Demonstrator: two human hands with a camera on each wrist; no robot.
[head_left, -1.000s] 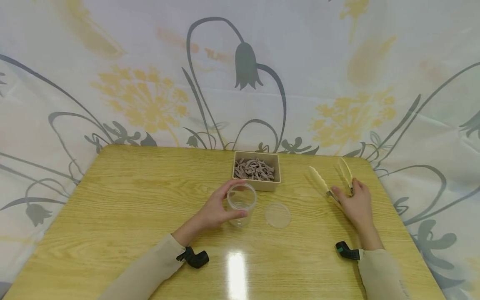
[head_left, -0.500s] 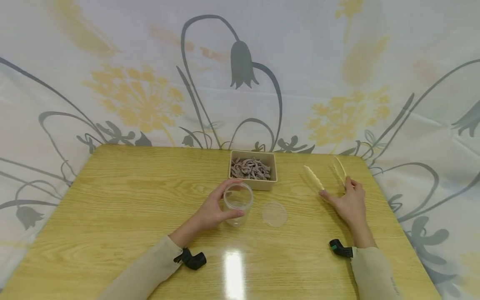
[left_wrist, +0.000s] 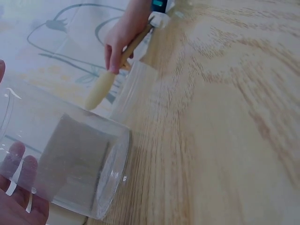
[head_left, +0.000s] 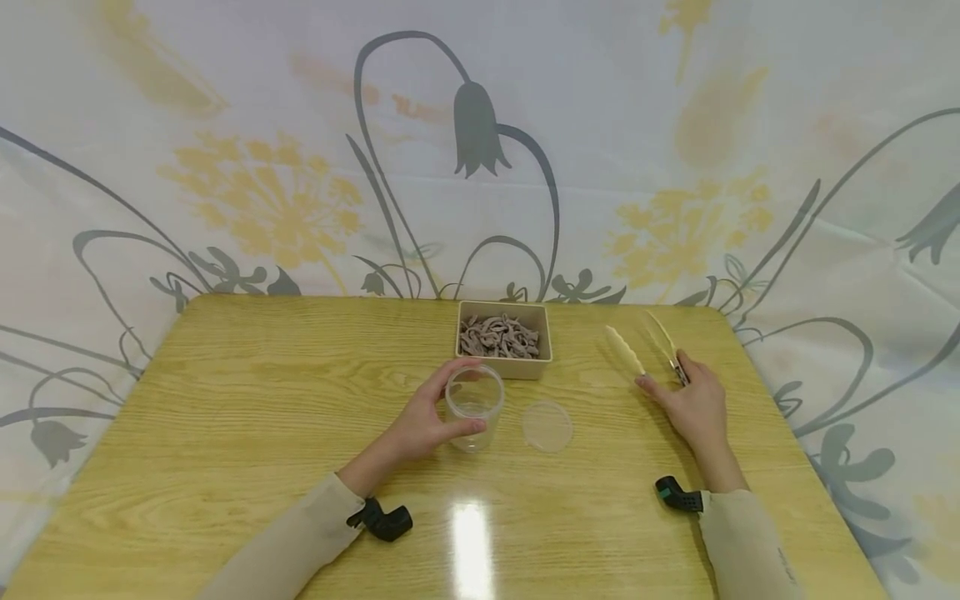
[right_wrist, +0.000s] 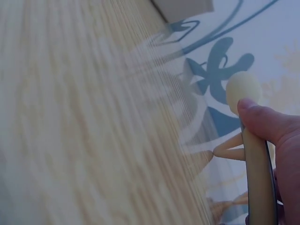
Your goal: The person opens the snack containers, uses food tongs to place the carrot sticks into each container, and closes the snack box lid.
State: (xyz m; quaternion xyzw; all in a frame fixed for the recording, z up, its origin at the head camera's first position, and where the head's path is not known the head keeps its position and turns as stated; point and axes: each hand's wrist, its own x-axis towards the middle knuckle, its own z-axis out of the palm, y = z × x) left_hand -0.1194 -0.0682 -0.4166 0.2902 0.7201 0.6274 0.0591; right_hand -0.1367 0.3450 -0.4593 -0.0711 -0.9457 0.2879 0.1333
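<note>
In the head view my left hand (head_left: 420,425) holds a clear, round plastic jar (head_left: 487,429) upright on the table, fingers and thumb around its sides. The left wrist view shows fingertips (left_wrist: 29,168) through the clear wall of the jar (left_wrist: 79,159), which looks empty. My right hand (head_left: 697,404) grips a pair of tongs (head_left: 624,350) with cream-coloured tips pointing away and their arms apart. Its thumb presses along one tong arm in the right wrist view, near the pale tip (right_wrist: 243,91). Nothing is between the tips.
A beige rectangular box (head_left: 513,368) filled with grey-brown strips (head_left: 498,336) stands behind the jar. A clear round lid (head_left: 547,426) lies flat to the right of the jar. The wooden table (head_left: 285,375) ends at a flower-printed curtain (head_left: 300,125).
My right hand squeezes the tongs, and the tips are closer together than before. The left hand and jar stay in place; the head view shifts slightly.
</note>
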